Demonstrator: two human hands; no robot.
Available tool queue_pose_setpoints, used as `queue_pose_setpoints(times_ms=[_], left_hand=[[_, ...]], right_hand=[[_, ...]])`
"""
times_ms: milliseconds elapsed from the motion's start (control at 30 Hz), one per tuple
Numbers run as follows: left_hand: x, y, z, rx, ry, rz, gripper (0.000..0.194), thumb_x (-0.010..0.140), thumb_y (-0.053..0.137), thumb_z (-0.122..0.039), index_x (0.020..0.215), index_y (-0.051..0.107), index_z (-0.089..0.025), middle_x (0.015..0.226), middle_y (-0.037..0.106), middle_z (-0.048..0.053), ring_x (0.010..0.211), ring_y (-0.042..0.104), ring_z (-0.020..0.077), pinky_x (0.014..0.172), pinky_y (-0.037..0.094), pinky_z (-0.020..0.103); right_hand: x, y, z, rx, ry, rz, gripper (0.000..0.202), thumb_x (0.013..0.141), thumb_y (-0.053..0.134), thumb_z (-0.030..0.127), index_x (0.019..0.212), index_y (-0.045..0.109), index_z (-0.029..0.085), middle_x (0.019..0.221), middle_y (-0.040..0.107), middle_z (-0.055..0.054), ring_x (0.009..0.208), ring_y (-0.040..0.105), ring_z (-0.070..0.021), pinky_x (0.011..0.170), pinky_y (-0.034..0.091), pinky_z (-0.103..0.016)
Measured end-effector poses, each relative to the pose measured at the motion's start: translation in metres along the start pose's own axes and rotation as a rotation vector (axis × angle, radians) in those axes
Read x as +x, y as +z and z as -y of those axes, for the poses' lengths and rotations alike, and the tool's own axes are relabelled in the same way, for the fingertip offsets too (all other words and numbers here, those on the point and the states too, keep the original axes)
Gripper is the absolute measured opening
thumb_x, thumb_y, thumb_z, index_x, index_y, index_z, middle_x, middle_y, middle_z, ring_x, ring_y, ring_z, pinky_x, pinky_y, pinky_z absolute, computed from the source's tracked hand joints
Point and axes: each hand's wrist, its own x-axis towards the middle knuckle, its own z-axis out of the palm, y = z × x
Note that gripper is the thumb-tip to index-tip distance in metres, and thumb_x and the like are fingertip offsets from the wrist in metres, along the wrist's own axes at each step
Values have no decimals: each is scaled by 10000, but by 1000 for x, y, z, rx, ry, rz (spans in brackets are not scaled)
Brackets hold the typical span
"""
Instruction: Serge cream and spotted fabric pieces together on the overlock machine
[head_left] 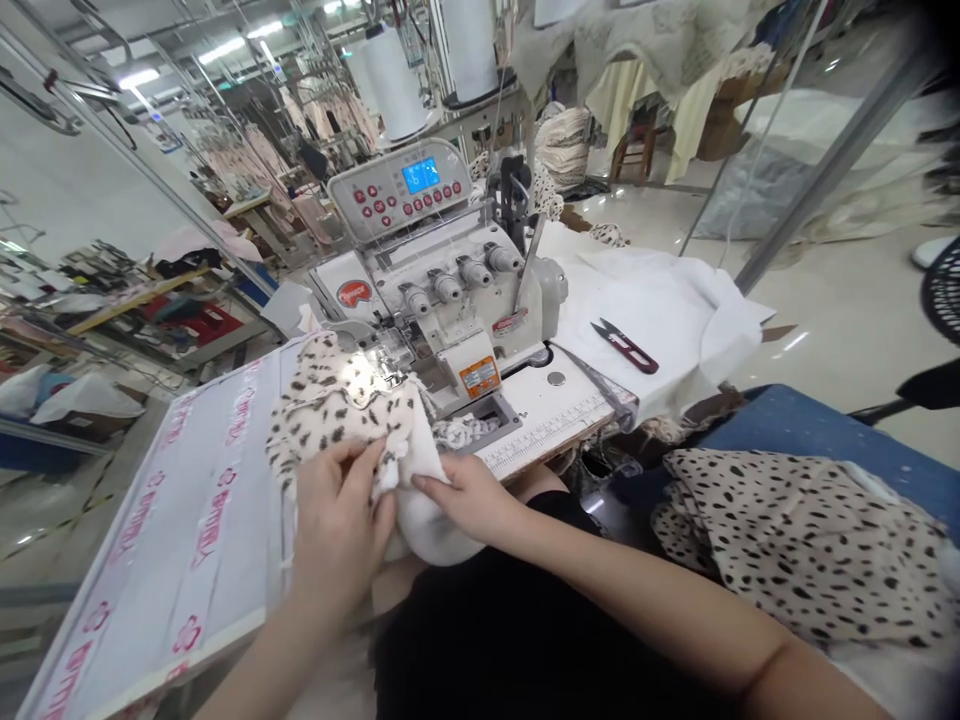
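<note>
A cream fabric piece with dark spots (322,405) lies at the needle area of a white overlock sewing machine (457,300), lit by its lamp. My left hand (341,510) pinches the near edge of this spotted fabric between thumb and fingers. To its right, my right hand (469,495) grips the white side of the cloth (426,450), thumb on top. The white part hangs down over the table's front edge above my lap. The cloth under my fingers is partly hidden.
Dark red thread snips (630,348) lie on white cloth (675,290) right of the machine. More spotted fabric (810,540) rests on a blue surface (795,425) at the right. Fabric scraps (465,430) fill the small tray by the machine. A fan (941,290) stands far right.
</note>
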Motion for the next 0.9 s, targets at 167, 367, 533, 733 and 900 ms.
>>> queue_pose_setpoints(times_ms=[167, 367, 533, 733, 900], left_hand=[[10, -2, 2, 10, 57, -17, 333, 788, 508, -136, 1117, 545, -104, 923, 501, 98, 853, 483, 221, 731, 431, 348], [28, -14, -3, 25, 386, -15, 246, 799, 449, -67, 1019, 550, -21, 853, 509, 110, 772, 461, 203, 658, 426, 308], [31, -11, -5, 89, 542, 40, 261, 798, 392, -22, 1015, 529, 30, 831, 516, 128, 737, 447, 205, 637, 431, 321], [33, -6, -4, 152, 561, 21, 240, 820, 388, -43, 989, 546, 25, 790, 535, 118, 724, 459, 202, 617, 447, 311], [43, -5, 2, 199, 560, 15, 229, 823, 379, -37, 951, 567, -8, 770, 539, 101, 712, 463, 198, 611, 448, 311]], right_hand=[[1, -4, 2, -84, -8, -9, 168, 819, 529, 233, 691, 572, 134, 766, 572, -34, 717, 516, -151, 680, 398, -247], [-1, 0, -2, -59, 59, 29, 196, 823, 503, 268, 675, 541, 145, 630, 526, 0, 624, 490, -132, 610, 374, -222], [-8, -3, 0, -63, 31, 30, 205, 826, 488, 294, 679, 525, 155, 622, 524, 2, 623, 489, -131, 596, 367, -216], [-6, -6, 3, -71, 10, 32, 212, 831, 479, 284, 670, 521, 153, 628, 535, -1, 632, 501, -133, 609, 373, -220], [6, -11, 6, -90, 19, 25, 217, 835, 489, 279, 671, 543, 148, 645, 545, -5, 656, 511, -141, 610, 369, -223]])
